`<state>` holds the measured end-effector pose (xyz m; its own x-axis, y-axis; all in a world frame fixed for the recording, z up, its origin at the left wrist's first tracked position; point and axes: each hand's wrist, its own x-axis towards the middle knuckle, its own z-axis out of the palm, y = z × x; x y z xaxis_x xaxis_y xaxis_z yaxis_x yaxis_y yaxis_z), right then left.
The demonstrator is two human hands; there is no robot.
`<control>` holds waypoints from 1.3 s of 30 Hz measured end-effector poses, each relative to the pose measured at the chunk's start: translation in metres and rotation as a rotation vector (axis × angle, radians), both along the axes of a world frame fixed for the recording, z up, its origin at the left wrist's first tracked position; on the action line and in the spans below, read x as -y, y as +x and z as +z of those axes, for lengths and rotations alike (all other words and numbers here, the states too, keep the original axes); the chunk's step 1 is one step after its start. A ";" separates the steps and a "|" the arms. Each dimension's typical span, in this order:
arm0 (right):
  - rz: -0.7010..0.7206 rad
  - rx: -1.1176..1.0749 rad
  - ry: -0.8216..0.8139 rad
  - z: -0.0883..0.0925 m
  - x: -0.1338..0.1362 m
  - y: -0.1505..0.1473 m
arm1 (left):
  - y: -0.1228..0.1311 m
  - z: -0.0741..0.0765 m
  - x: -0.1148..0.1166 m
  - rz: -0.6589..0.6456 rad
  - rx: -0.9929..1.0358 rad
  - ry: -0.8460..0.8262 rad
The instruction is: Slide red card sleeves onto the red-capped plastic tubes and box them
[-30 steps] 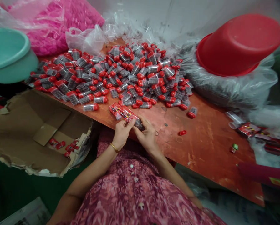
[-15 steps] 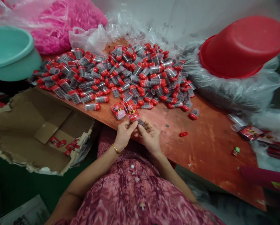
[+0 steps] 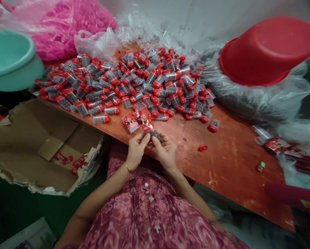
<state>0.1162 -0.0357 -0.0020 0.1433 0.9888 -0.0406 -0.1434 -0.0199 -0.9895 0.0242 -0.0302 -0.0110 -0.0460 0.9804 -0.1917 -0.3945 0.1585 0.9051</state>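
Just over the table's near edge, a small clear plastic tube with dark contents (image 3: 155, 134) is held between my two hands, partly covered by the fingers. My left hand (image 3: 137, 149) pinches its near end, thumb on top. My right hand (image 3: 166, 150) is closed around its right side, the thumb meeting the left one. Right beyond the fingertips lie red printed cards (image 3: 130, 122) with a cartoon design, overlapping each other. Behind them spreads a large heap of similar red-capped tubes (image 3: 149, 76).
A torn cardboard box (image 3: 57, 135) with a few red pieces stands below left. A loose red cap (image 3: 203, 148) and one capped tube (image 3: 214, 126) lie to the right on the orange table (image 3: 230, 166). A red tub (image 3: 266, 52) and teal basin (image 3: 11, 58) flank the heap.
My hands stay together in almost the same place, with a slight shift of the fingers that shows more of the tube. The whole view has drifted a little.
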 end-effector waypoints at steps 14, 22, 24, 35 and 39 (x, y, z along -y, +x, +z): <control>0.251 -0.049 -0.178 -0.003 0.004 0.025 | -0.029 0.026 -0.035 0.046 -0.116 -0.185; 0.417 -0.093 -0.268 0.000 0.007 0.036 | -0.031 0.026 -0.035 0.125 -0.065 -0.185; 0.320 0.062 -0.165 -0.002 0.012 0.037 | -0.032 0.029 -0.037 0.146 -0.027 -0.247; 0.073 0.926 0.821 -0.002 0.007 0.053 | -0.033 0.030 -0.035 0.020 0.042 -0.386; 0.087 0.957 0.864 -0.008 0.003 0.054 | -0.031 0.031 -0.032 0.001 0.012 -0.380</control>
